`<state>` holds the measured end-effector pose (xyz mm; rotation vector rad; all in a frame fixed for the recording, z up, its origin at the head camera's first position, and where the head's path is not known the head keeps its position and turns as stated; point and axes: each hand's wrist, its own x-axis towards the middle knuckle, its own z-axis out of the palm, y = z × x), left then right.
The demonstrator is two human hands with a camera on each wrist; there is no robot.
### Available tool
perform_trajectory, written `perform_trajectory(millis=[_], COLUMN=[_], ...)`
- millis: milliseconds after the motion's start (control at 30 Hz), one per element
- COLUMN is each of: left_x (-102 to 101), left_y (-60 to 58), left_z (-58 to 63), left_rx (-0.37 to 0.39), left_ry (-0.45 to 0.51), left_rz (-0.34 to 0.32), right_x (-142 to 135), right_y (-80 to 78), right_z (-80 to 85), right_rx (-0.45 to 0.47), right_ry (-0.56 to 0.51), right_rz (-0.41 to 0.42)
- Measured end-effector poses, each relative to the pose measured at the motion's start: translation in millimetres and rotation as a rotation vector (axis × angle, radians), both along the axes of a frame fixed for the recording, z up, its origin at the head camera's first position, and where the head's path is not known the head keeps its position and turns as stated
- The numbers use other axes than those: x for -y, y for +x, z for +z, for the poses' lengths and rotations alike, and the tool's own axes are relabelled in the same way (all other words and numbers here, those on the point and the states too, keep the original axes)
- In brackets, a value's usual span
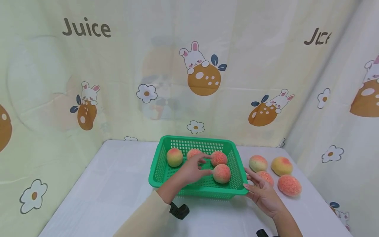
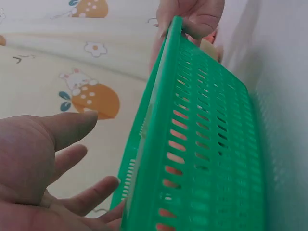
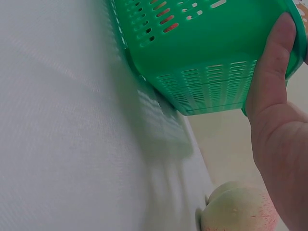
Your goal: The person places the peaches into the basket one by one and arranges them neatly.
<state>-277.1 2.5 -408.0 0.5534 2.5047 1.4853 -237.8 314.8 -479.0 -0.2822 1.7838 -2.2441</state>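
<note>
A green plastic basket [image 1: 204,190] with slotted walls sits on the white table, several peaches inside. My left hand [image 1: 190,169] reaches over its front rim, thumb and fingers spread beside two reddish peaches, a near one [image 1: 221,173] and one behind it [image 1: 219,159]. In the left wrist view nothing lies between those spread fingers. Another peach [image 1: 193,153] is partly hidden behind that hand, and a yellow-green peach [image 1: 174,157] lies at the basket's left. My right hand [image 1: 263,194] grips the basket's front right corner, its thumb on the rim in the right wrist view.
Right of the basket, several more peaches lie on the table [image 1: 118,184]: a pale one [image 1: 258,163], a yellow one [image 1: 282,166], a reddish one [image 1: 289,185] and one partly behind my right hand. A printed curtain [image 1: 130,65] hangs behind the table.
</note>
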Motion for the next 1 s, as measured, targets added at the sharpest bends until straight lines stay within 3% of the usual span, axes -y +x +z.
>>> perform_trajectory(millis=[700, 1000], left_x=[68, 106], left_y=[41.4, 50.5], left_z=[1.8, -2.6], left_rx=[-0.164, -0.225], left_ry=[0.152, 0.200], left_rz=[0.241, 0.386], right_x=[3, 3], right_y=[2.2, 2.2], right_z=[-0.7, -1.8], right_rx=[0.009, 0.005], right_ry=[0.015, 0.010], right_rz=[-0.038, -0.038])
